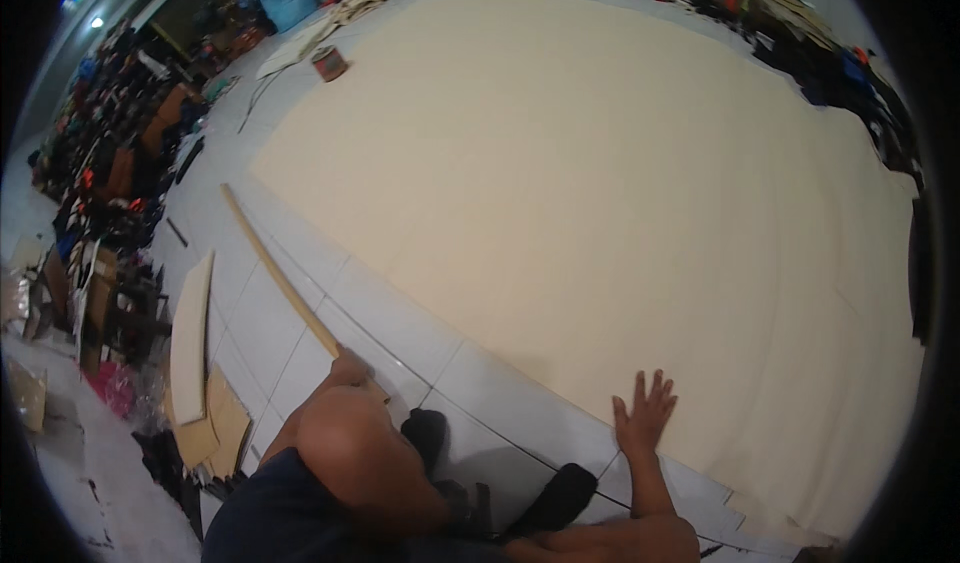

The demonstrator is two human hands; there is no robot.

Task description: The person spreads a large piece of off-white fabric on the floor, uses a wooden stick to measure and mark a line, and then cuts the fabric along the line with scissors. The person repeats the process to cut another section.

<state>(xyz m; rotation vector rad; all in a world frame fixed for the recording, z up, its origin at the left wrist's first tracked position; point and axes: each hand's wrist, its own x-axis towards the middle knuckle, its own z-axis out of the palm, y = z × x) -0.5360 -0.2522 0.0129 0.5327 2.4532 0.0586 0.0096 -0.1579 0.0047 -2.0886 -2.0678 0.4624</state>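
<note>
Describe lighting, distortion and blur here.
Head view: fisheye blackens the corners and makes the strip look bowed; head view: a lamp glares at upper left; head view: the right hand's fingers read clearly, while the left-side clutter looks soft.

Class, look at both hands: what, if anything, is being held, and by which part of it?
The left hand holds the long tan strip near its closer end; the right hand, spread open, holds nothing.
</note>
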